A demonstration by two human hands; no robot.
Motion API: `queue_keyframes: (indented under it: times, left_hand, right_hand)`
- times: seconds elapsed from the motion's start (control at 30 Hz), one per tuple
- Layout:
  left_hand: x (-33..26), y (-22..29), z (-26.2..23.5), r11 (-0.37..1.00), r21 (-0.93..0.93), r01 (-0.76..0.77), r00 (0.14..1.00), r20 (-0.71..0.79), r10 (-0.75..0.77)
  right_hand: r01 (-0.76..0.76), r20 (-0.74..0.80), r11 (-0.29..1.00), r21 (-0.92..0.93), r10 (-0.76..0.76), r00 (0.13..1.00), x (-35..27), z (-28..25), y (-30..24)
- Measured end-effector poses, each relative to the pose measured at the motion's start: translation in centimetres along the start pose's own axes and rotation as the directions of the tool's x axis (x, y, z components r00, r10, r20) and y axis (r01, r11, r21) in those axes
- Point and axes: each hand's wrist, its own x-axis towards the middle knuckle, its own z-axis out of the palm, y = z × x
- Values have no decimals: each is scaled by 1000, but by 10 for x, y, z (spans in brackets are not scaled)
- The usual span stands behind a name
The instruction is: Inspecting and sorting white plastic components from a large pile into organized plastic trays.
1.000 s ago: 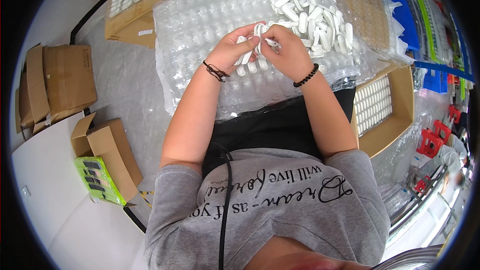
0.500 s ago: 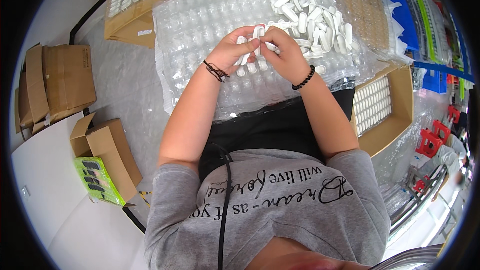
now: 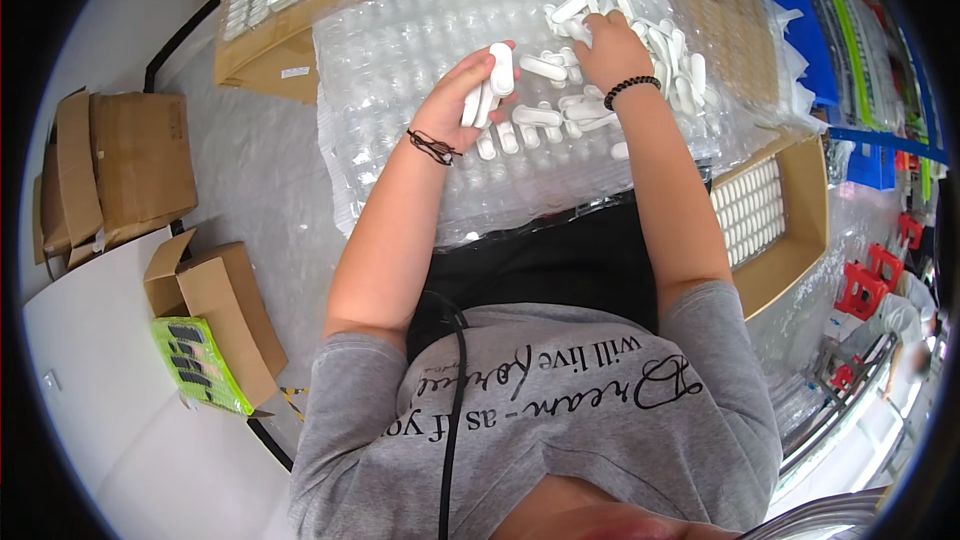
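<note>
My left hand (image 3: 455, 105) is closed round several white oval plastic pieces (image 3: 502, 68), held together above a clear plastic tray sheet (image 3: 400, 60) with rows of pockets. My right hand (image 3: 615, 52) reaches over a loose heap of the same white pieces (image 3: 690, 70) on the sheet's right side. Its bent fingertips pinch at a slightly blurred white piece (image 3: 577, 30) on the heap's left edge. Between the hands more pieces lie loose, among them one long oval piece (image 3: 543, 67). A short row of pieces (image 3: 509, 137) sits in pockets below my left hand.
At the far left, a cardboard box (image 3: 290, 50) carries trays of white pieces. An open carton (image 3: 790, 260) of neatly rowed pieces stands at the right. More cartons (image 3: 140, 160) stand on the left-hand side. Blue bins (image 3: 800, 30) and red stools (image 3: 862, 290) are farther right.
My hands have parted. The right one has moved right and away from me to the heap, while the left keeps its stack of white pieces.
</note>
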Motion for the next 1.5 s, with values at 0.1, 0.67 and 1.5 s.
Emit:
queue_keyframes:
  times: [0.1,0.67,1.5]
  left_hand:
    - [-1,2,-1,999,-23,28,1000,-9,-28]
    - [-1,-7,9,981,188,-37,998,-36,44]
    - [1,-8,5,954,299,6,1000,-27,2]
  right_hand:
    - [-19,106,971,-238,45,993,1,6,3]
    - [60,163,710,702,-242,957,-58,-19,-58]
    - [-363,352,322,874,94,931,-62,-26,-52]
